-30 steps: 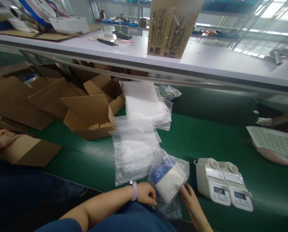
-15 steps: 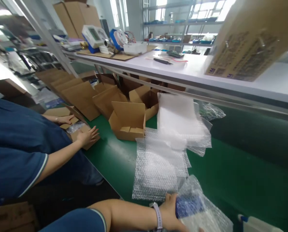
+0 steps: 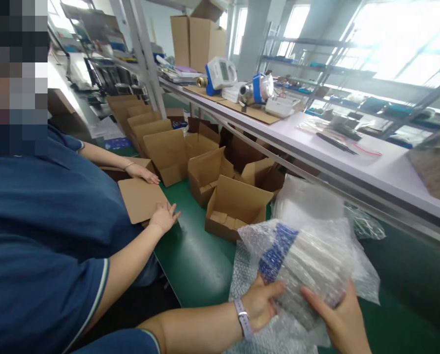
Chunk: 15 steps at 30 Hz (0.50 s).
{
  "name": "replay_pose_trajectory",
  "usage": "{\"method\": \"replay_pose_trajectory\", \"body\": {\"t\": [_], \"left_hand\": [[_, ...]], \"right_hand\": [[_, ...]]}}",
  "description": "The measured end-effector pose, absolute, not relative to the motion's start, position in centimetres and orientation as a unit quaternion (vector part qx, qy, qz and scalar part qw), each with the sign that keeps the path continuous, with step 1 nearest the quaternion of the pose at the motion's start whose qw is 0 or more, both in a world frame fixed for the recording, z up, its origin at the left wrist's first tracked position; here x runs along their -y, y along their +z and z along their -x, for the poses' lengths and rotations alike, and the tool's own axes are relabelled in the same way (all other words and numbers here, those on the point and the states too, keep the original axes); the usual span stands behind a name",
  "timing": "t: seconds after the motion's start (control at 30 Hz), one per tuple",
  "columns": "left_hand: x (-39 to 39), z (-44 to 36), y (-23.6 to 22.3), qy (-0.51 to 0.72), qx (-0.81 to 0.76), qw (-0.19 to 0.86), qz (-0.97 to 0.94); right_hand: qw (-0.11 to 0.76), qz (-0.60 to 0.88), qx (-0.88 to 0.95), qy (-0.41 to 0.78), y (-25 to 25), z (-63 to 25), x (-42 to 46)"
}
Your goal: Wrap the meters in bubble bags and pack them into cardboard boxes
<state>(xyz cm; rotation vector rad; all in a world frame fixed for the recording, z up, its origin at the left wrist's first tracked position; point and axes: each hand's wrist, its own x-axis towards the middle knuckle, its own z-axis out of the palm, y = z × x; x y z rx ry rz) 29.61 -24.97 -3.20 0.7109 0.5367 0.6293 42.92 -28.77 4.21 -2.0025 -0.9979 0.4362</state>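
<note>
A bubble-wrap bag (image 3: 308, 265) with a blue and whitish device inside is held up between my two hands. My left hand (image 3: 260, 302), wearing a pale watch strap, grips its lower left side near the blue part. On the lower right side, my right hand (image 3: 341, 317) has its thumb across the front; its other fingers are partly hidden behind the bag. Beneath and behind the bag lie a bubble-wrap sheet (image 3: 242, 270) and a stack of white packing bags (image 3: 308, 196). An open cardboard box (image 3: 238, 206) stands just left of the held bag.
At left, a co-worker in a blue shirt (image 3: 57, 211) presses on a closed carton flap (image 3: 142, 199). More open cartons (image 3: 168, 152) line the green table (image 3: 194, 255). Above runs a white shelf (image 3: 297, 130) bearing blue-and-white meters (image 3: 220, 76) and a black pen-like tool (image 3: 336, 142).
The bagged device has been raised from the table's front edge, up and over the bubble wrap. My right hand has come into view on it. The co-worker's carton flap is now folded down.
</note>
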Motion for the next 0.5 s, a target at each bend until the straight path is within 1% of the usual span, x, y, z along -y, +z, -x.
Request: {"method": "replay_pose_trajectory", "body": {"t": [0.07, 0.13, 0.27, 0.33, 0.4, 0.5], "left_hand": [[21.4, -29.1, -2.5, 0.305, -0.273, 0.838, -0.361], [18.2, -28.7, -2.4, 0.336, -0.268, 0.828, -0.361], [13.9, -28.4, -3.2, 0.374, -0.28, 0.798, -0.381], [12.5, -28.8, -3.7, 0.386, -0.318, 0.744, -0.443], [11.4, -29.3, -3.8, 0.414, -0.361, 0.661, -0.512], [9.4, -27.7, -3.3, 0.47, -0.466, 0.516, -0.545]], "right_hand": [[0.359, 0.753, 0.533, 0.142, 5.6, -41.7, 22.4], [0.279, 0.703, 0.643, 0.123, 6.2, -40.4, 16.7], [0.064, 0.649, 0.751, 0.1, 6.3, -37.1, 7.9], [-0.023, 0.623, 0.776, 0.096, 6.3, -35.3, 4.7], [-0.092, 0.591, 0.795, 0.102, 6.2, -33.9, 1.9], [-0.157, 0.547, 0.813, 0.125, 5.8, -32.5, -1.6]]}}
